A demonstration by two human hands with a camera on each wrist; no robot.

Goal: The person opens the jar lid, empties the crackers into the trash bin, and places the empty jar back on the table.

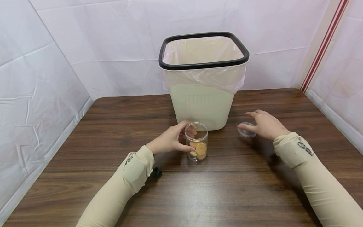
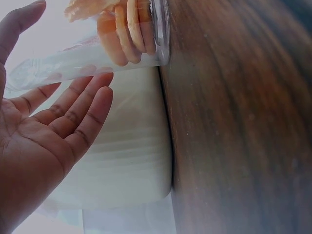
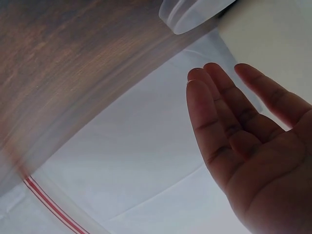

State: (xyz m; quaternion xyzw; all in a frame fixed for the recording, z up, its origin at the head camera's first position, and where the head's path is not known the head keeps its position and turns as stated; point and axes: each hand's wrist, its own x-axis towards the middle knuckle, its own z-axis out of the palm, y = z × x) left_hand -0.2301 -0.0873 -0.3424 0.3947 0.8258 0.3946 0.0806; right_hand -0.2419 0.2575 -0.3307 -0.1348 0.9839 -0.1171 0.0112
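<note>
"Head view: where do we see the jar?"
"Upright on the counter, before the bin, biscuits inside. Our left grip curls round it, probably to steady it."
"And our right grip?"
"Loosely spread over the lid; touching or not, we can't tell. The lid probably lies there for easy reach."

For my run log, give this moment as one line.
left hand: around open jar; cookies: inside jar; right hand: near lid; bin: behind jar

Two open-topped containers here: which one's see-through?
The jar at the left hand: clear walls show the cookies inside. The bin behind it has opaque cream walls.
</note>
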